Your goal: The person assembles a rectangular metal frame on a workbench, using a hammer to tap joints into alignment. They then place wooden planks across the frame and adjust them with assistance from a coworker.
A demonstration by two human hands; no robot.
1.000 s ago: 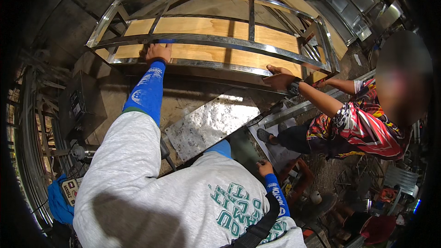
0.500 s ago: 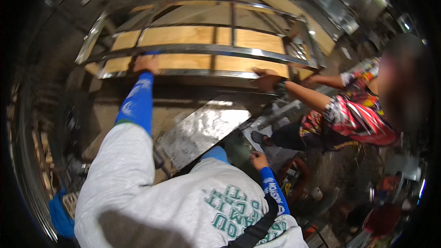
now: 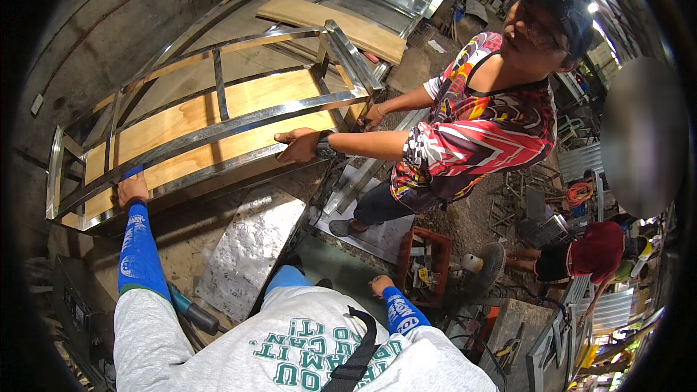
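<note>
A long metal frame (image 3: pixel 254 117) with a pale wooden panel (image 3: pixel 250 139) inside stretches from the left to the middle. My left hand (image 3: pixel 132 189) is at its near side towards the left end, fingers closed round a small blue piece (image 3: pixel 133 171) just below the upper rail. Most of that piece is hidden. A co-worker's hand (image 3: pixel 299 146) rests on the near rail further right, and the other hand (image 3: pixel 374 117) is at the right end. My right hand (image 3: pixel 380 285) hangs beside my body in a loose fist, away from the frame, with nothing visible in it.
A scuffed metal sheet (image 3: pixel 250 250) lies below the frame. Nearby are a power tool (image 3: pixel 194 313), a red-brown crate (image 3: pixel 425 265) and a fan (image 3: pixel 485 270). The co-worker (image 3: pixel 472 145) stands close on the right; another person (image 3: pixel 592 254) bends further off. A loose plank (image 3: pixel 334 27) lies behind.
The view has swung to the right, so the frame and my left hand appear further left. Both my left hand and the co-worker's near hand keep about the same places along the frame.
</note>
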